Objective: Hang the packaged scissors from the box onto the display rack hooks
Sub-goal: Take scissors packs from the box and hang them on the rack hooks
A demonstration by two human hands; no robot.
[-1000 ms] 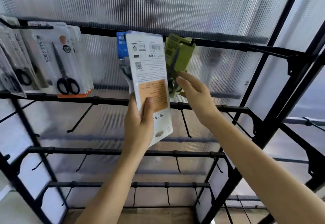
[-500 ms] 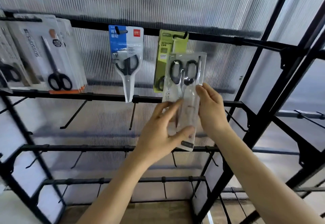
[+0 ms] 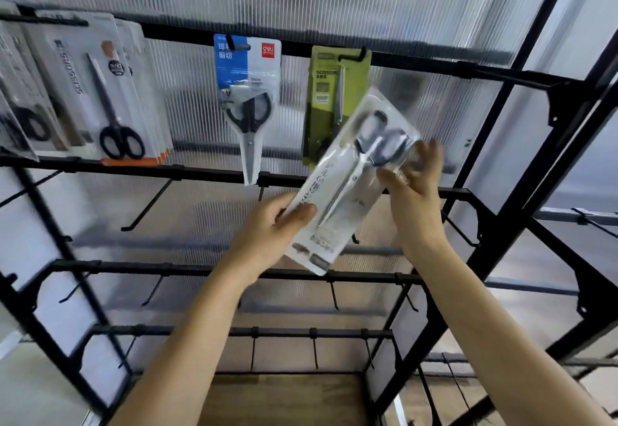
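Cannot read the print on the clear scissors pack [image 3: 347, 188]: smeared, like the scissors inside. Cannot see the fingers of the left hand [image 3: 267, 231] behind that pack, only the thumb on its front. Cannot tell whether the blurred fingertips of the right hand [image 3: 416, 191] touch the pack's upper edge or stand just beside it. Cannot see the lower right of the green pack [image 3: 331, 91], covered by the clear one. Cannot count the packs stacked behind the white pack [image 3: 83, 84]. Lose the dark packs [image 3: 16, 114] at the left edge, both forearms at the bottom edge, the rack [image 3: 200, 171] on every side. Cannot make out the small print on the blue pack [image 3: 247, 67].
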